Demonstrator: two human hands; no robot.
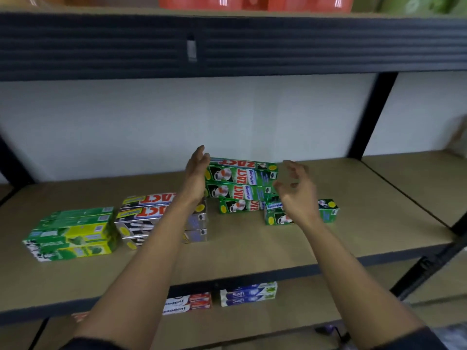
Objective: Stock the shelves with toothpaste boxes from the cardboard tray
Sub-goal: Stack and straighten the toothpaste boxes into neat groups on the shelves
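Toothpaste boxes in green ZACT packaging (241,176) are stacked on their long sides toward the far middle of the wooden shelf (252,248). The top box sits slightly askew on the ones beneath. The left grip (197,173) is released, fingers straight and upright, its palm side against the left end of the upper boxes. The right grip (295,190) is also released, fingers loosely curled around nothing, just beside the right end of the stack and apart from it. Two more green boxes (328,210) lie at the near right, partly hidden by that wrist. Left of the stack stands a pile of silver ZACT boxes (151,215), and further left a pile of green-and-yellow boxes (70,236). On the lower shelf lie Pepsodent boxes (187,303) and Safi boxes (249,294).
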